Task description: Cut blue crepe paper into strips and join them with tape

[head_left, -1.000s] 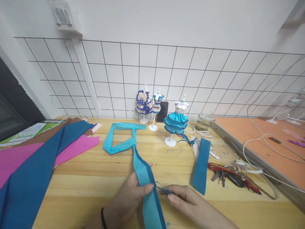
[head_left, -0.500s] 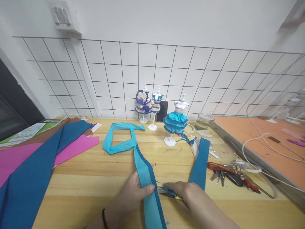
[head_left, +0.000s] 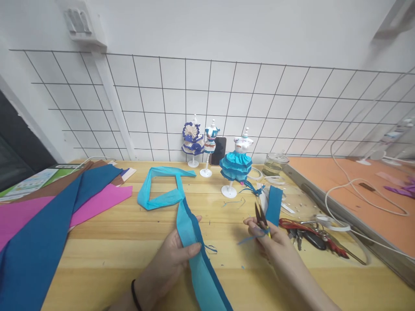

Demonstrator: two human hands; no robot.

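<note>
My left hand (head_left: 173, 252) is closed on a long light-blue crepe-paper-like strip (head_left: 207, 276) with a dark blue edge, thumb on top and fingers beneath. Beyond the hand, the strip folds into an angular loop on the table. A thin curled blue shred (head_left: 210, 248) lies by its dark edge. My right hand (head_left: 275, 244) is closed around small thread snips (head_left: 261, 216), dark blades pointing up and away, a bit of yellow handle showing. A narrow blue sliver (head_left: 246, 239) hangs at those fingers. Just beyond that hand lies a darker blue strip (head_left: 275, 201).
Behind stand a mini dress form with a turquoise skirt (head_left: 236, 166) and two other small decorated forms. Blue and pink sheets (head_left: 100, 203) lie left. Keys (head_left: 313, 239), a glass jar (head_left: 275, 163) and an orange board (head_left: 356, 190) are on the right, with a white cable.
My right hand has moved right and away from the strip's edge, and the snips have turned from pointing left to pointing up. My left hand keeps its grip, shifted slightly left.
</note>
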